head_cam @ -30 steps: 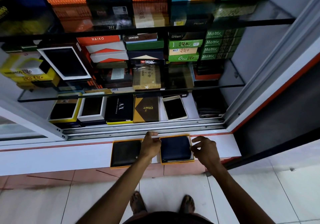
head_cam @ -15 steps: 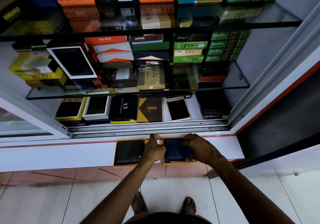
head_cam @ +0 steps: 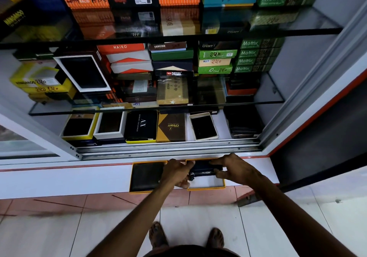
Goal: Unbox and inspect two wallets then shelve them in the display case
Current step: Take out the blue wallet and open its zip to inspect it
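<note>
Two yellow-rimmed open boxes sit side by side on the white ledge in front of the display case. The left box (head_cam: pixel 137 191) holds a flat black wallet (head_cam: pixel 146 175). Above the right box (head_cam: pixel 206 186), a dark zippered wallet (head_cam: pixel 203 170) is tilted up on its edge, and the box's white bottom shows beneath it. My left hand (head_cam: pixel 176 172) grips the wallet's left end and my right hand (head_cam: pixel 233 167) grips its right end.
The open display case has glass shelves (head_cam: pixel 278 101) stacked with boxed wallets. Its bottom shelf holds a black AX box (head_cam: pixel 141 126), a brown Orbit box (head_cam: pixel 171 127) and an open white box (head_cam: pixel 203 125). A metal sliding-door track (head_cam: pixel 168 149) runs along the front. My feet stand on floor tiles below.
Both hands closed on the right-hand wallet and raised it up out of its box, tipping it on edge and exposing the white box bottom. The camera moved slightly.
</note>
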`<state>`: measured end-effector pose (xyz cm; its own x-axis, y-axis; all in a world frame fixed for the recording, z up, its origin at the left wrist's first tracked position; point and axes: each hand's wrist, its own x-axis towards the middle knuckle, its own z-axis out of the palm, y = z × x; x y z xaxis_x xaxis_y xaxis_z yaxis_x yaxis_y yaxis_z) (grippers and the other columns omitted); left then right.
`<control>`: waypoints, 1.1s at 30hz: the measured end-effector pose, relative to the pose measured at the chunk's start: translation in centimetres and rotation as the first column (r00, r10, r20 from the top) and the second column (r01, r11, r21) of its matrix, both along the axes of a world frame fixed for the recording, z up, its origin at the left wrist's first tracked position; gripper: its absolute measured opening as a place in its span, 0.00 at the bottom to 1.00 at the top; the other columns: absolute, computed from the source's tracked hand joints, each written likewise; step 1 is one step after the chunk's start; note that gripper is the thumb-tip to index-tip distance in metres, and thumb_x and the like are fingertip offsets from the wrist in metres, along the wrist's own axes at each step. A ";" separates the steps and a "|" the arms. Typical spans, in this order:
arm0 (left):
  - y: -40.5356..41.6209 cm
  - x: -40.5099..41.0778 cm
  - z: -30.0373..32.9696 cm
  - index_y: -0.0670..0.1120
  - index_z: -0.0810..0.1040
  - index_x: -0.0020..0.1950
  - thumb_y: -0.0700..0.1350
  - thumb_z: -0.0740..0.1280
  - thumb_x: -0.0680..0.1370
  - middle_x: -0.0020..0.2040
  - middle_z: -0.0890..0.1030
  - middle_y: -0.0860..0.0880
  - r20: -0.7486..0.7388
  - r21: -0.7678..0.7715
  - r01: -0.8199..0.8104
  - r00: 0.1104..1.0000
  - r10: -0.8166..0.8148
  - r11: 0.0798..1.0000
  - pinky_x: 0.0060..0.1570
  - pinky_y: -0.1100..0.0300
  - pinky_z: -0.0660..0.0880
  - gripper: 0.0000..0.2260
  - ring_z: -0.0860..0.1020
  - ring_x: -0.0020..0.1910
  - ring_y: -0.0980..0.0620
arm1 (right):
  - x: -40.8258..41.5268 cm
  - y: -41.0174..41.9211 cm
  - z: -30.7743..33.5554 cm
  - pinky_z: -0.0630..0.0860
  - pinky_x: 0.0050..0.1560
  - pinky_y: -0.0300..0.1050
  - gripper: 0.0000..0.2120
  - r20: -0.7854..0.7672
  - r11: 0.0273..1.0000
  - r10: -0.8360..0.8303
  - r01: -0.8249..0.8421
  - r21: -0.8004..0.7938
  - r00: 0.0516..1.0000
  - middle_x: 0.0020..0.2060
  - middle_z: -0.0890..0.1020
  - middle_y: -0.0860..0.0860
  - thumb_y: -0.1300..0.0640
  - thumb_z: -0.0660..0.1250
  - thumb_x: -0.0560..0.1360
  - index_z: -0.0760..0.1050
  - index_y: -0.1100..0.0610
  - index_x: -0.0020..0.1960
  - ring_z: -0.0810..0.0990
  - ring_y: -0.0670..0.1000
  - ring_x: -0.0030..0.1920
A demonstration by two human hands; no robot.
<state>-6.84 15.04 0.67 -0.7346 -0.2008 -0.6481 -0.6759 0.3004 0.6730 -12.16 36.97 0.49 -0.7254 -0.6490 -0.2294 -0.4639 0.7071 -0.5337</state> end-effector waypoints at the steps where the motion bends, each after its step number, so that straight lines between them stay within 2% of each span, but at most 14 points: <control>1: 0.1 -0.2 0.0 0.40 0.79 0.47 0.54 0.71 0.75 0.41 0.86 0.37 0.031 0.077 -0.053 0.998 0.051 0.996 0.34 0.55 0.84 0.16 0.85 0.32 0.43 | 0.1 0.1 0.0 0.77 0.47 0.40 0.13 0.022 0.999 -0.036 0.037 -0.040 0.999 0.47 0.87 0.51 0.57 0.69 0.74 0.81 0.53 0.59 0.83 0.49 0.44; 4: 0.2 -0.4 0.1 0.38 0.78 0.51 0.50 0.74 0.72 0.40 0.83 0.38 0.083 0.221 -0.172 0.984 0.158 0.960 0.27 0.60 0.81 0.17 0.82 0.27 0.49 | 0.6 0.8 -0.6 0.81 0.55 0.38 0.16 0.162 0.952 -0.176 0.210 -0.224 0.971 0.54 0.86 0.50 0.61 0.71 0.75 0.81 0.54 0.62 0.84 0.47 0.53; 6: 0.0 -0.3 0.6 0.37 0.79 0.53 0.50 0.76 0.70 0.41 0.83 0.38 0.152 0.310 -0.206 0.974 0.166 0.928 0.25 0.62 0.79 0.20 0.81 0.25 0.51 | 0.9 1.1 -1.0 0.81 0.58 0.45 0.16 0.274 0.858 -0.283 0.370 -0.356 0.919 0.55 0.85 0.49 0.65 0.72 0.74 0.81 0.57 0.61 0.84 0.47 0.55; 9: -1.0 0.0 2.2 0.41 0.80 0.46 0.51 0.77 0.68 0.40 0.82 0.42 0.279 0.442 -0.247 0.951 0.130 0.862 0.28 0.62 0.75 0.16 0.78 0.27 0.53 | 1.4 1.1 -0.2 0.79 0.62 0.45 0.15 0.415 0.613 -0.394 0.571 -0.546 0.820 0.54 0.86 0.44 0.68 0.73 0.72 0.82 0.59 0.57 0.84 0.47 0.56; 12: -2.2 0.2 4.8 0.42 0.81 0.45 0.50 0.76 0.68 0.36 0.83 0.45 0.336 0.562 -0.263 0.939 0.075 0.784 0.26 0.64 0.71 0.14 0.75 0.29 0.53 | 1.8 0.3 2.6 0.79 0.61 0.46 0.20 0.584 0.296 -0.420 0.713 -0.635 0.694 0.52 0.87 0.51 0.57 0.76 0.65 0.82 0.58 0.57 0.85 0.52 0.56; 13: -2.5 0.3 5.6 0.41 0.81 0.45 0.50 0.75 0.68 0.36 0.83 0.46 0.337 0.591 -0.258 0.940 0.056 0.764 0.26 0.65 0.70 0.14 0.75 0.29 0.54 | 1.8 -0.1 3.2 0.79 0.61 0.47 0.22 0.626 0.229 -0.399 0.733 -0.640 0.671 0.51 0.87 0.52 0.58 0.76 0.65 0.80 0.60 0.59 0.85 0.51 0.56; 18: -3.6 0.3 8.9 0.40 0.81 0.53 0.49 0.75 0.66 0.37 0.82 0.45 0.295 0.667 -0.241 0.954 0.048 0.705 0.26 0.65 0.69 0.19 0.74 0.30 0.52 | 1.9 -2.0 6.2 0.80 0.60 0.42 0.19 0.669 0.108 -0.341 0.735 -0.670 0.660 0.51 0.87 0.53 0.68 0.73 0.69 0.80 0.56 0.58 0.85 0.49 0.55; 20: -3.8 0.3 9.8 0.40 0.80 0.52 0.48 0.76 0.64 0.38 0.80 0.44 0.257 0.693 -0.232 0.964 0.066 0.683 0.26 0.64 0.70 0.20 0.75 0.30 0.51 | 2.3 -2.7 7.7 0.81 0.55 0.38 0.17 0.613 0.060 -0.404 0.689 -0.723 0.679 0.48 0.86 0.52 0.70 0.73 0.69 0.79 0.58 0.56 0.85 0.46 0.51; 22: -3.8 0.3 10.5 0.41 0.78 0.53 0.47 0.75 0.63 0.40 0.79 0.43 0.215 0.720 -0.224 0.972 0.096 0.657 0.27 0.63 0.70 0.22 0.75 0.29 0.50 | 3.3 -3.6 9.1 0.81 0.48 0.37 0.11 0.446 0.083 -0.580 0.594 -0.800 0.682 0.42 0.84 0.48 0.68 0.73 0.72 0.79 0.59 0.52 0.84 0.45 0.44; 23: -3.8 0.3 10.8 0.41 0.78 0.54 0.46 0.74 0.64 0.40 0.79 0.42 0.195 0.734 -0.222 0.974 0.114 0.641 0.27 0.63 0.70 0.21 0.75 0.29 0.50 | 4.0 -4.0 9.6 0.80 0.43 0.38 0.07 0.327 0.142 -0.642 0.527 -0.838 0.694 0.39 0.83 0.48 0.67 0.73 0.72 0.78 0.59 0.48 0.82 0.45 0.40; 26: -3.8 0.3 11.5 0.42 0.78 0.54 0.45 0.72 0.65 0.37 0.81 0.43 0.138 0.756 -0.214 0.976 0.168 0.619 0.28 0.63 0.70 0.19 0.75 0.28 0.50 | 6.6 -5.7 10.6 0.75 0.33 0.38 0.09 -0.115 0.486 -0.618 0.263 -0.833 0.778 0.33 0.80 0.48 0.59 0.77 0.70 0.77 0.58 0.39 0.78 0.45 0.33; 28: -3.7 0.3 11.6 0.42 0.78 0.55 0.45 0.73 0.64 0.35 0.80 0.44 0.105 0.741 -0.203 0.976 0.189 0.640 0.31 0.61 0.71 0.20 0.76 0.29 0.51 | 7.2 -6.8 10.7 0.72 0.32 0.36 0.13 -0.358 0.674 -0.550 0.147 -0.724 0.755 0.32 0.80 0.46 0.50 0.78 0.68 0.78 0.56 0.36 0.75 0.43 0.33; 30: -3.7 0.3 11.8 0.42 0.78 0.58 0.46 0.74 0.65 0.37 0.78 0.44 0.080 0.731 -0.186 0.979 0.189 0.656 0.34 0.59 0.72 0.23 0.77 0.32 0.50 | 7.1 -7.7 10.8 0.72 0.34 0.37 0.16 -0.485 0.755 -0.519 0.112 -0.646 0.704 0.33 0.81 0.45 0.43 0.78 0.67 0.78 0.54 0.37 0.77 0.46 0.36; 33: -3.8 0.3 11.9 0.41 0.78 0.60 0.46 0.74 0.66 0.39 0.78 0.44 0.076 0.738 -0.194 0.976 0.206 0.646 0.34 0.59 0.73 0.24 0.77 0.33 0.50 | 6.7 -8.1 11.3 0.75 0.34 0.43 0.17 -0.562 0.809 -0.494 0.114 -0.577 0.664 0.36 0.82 0.44 0.39 0.77 0.67 0.80 0.52 0.39 0.79 0.49 0.38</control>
<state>-6.54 11.19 12.60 -0.7446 0.1954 -0.6382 -0.6482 -0.4396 0.6218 -5.48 28.86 11.80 -0.7247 -0.2400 0.6460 -0.6221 0.6309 -0.4635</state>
